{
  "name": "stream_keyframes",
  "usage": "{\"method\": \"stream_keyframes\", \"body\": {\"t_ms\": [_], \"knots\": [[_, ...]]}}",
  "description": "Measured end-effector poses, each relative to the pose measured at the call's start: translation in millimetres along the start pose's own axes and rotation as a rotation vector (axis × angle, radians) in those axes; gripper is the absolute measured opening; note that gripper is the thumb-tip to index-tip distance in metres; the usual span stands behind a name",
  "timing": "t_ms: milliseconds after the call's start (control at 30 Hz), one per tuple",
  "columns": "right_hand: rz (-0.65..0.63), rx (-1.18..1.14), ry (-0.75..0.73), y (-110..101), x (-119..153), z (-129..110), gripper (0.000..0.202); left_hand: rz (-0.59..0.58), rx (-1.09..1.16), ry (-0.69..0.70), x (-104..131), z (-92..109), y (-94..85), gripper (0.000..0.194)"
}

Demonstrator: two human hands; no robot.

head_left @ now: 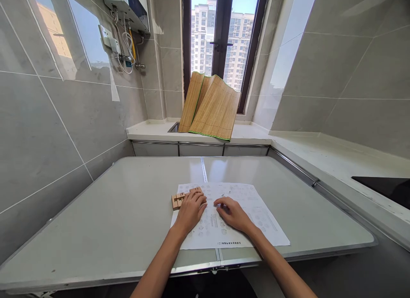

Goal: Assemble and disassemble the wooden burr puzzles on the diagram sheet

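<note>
A printed white sheet [237, 234] lies on the light folding table [112, 229]. Several small wooden blocks [177, 201] sit at the sheet's upper left, partly hidden by my left hand [191, 209]. That hand rests over the blocks with its fingers bent and close together; what lies beneath the fingertips is hidden. To its right, my right hand [233, 213] hovers over or rests on the middle of the sheet, fingers curled and thumb apart from them, with nothing visible between them.
The table's raised metal edge runs along the front. Behind the table, a white counter [250, 137] holds a folded bamboo mat [214, 107] leaning before the window. More counter with a black cooktop [384, 189] stands on the right. A water heater [128, 9] hangs at the left.
</note>
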State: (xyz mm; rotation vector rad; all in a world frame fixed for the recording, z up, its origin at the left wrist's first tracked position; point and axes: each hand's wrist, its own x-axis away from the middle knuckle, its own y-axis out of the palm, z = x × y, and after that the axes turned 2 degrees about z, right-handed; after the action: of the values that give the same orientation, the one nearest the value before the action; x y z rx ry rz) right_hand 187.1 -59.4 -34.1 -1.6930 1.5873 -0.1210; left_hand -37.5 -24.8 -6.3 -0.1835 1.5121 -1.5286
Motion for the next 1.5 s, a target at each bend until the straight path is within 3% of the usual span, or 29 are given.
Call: {"method": "stream_keyframes", "body": {"t_ms": [233,600,1500], "knots": [[0.078,0.035,0.018,-0.6,-0.3,0.3,0.02,-0.102,0.06,0.136,2.0,18.2,-3.7,0.025],[0.071,0.069,0.056,-1.0,0.4,0.5,0.022,-0.022,0.091,0.174,3.2,14.6,2.5,0.017],[0.074,0.083,0.053,-0.3,-0.3,2.1,0.022,0.005,0.095,0.159,3.3,12.7,4.1,0.019]]}}
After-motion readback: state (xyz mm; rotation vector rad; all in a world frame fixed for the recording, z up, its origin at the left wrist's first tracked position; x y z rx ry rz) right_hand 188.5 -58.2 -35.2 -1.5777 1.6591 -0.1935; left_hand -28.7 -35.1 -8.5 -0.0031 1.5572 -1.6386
